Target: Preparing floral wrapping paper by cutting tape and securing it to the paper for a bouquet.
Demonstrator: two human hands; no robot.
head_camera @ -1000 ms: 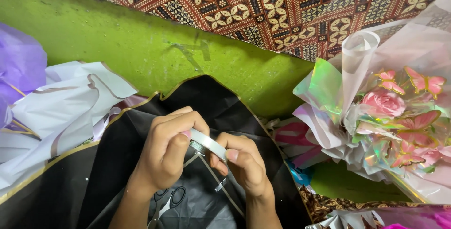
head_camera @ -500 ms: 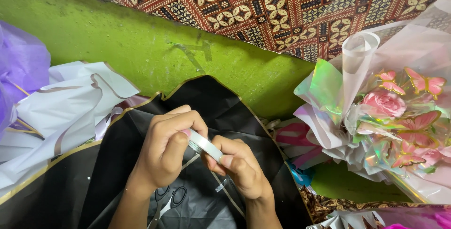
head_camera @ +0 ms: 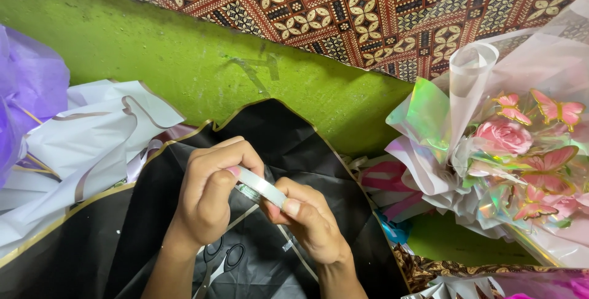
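While purple translucent wrapping paper [head_camera: 27, 106] is bunched at the far left edge, white wrapping sheets with a thin gold border [head_camera: 92, 145] are spread just beside it, partly lying over the green surface [head_camera: 184, 60]. Further right, a large black wrapping sheet edged in gold [head_camera: 288, 136] is laid out, and both hands are held above it. The left hand [head_camera: 211, 191] is curled, with its fingers [head_camera: 236, 158] closed on one end of a small flat roll of clear tape [head_camera: 262, 187]. The roll is held between the two hands, tilted down to the right, over the middle of the black sheet. The right hand [head_camera: 313, 222] is pressed against the other end of the roll, its thumb [head_camera: 288, 208] laid on the rim and its fingers folded in beneath; both hands are thus clamped on the roll. Below the wrists, a pair of black-handled scissors [head_camera: 224, 259] is seen lying on the black sheet. Along the top, a brown patterned batik cloth [head_camera: 380, 11] is stretched across. At the far right, a bouquet of pink roses and pink paper butterflies wrapped in iridescent and clear film [head_camera: 509, 145] is lying on its side, well apart from the hands.
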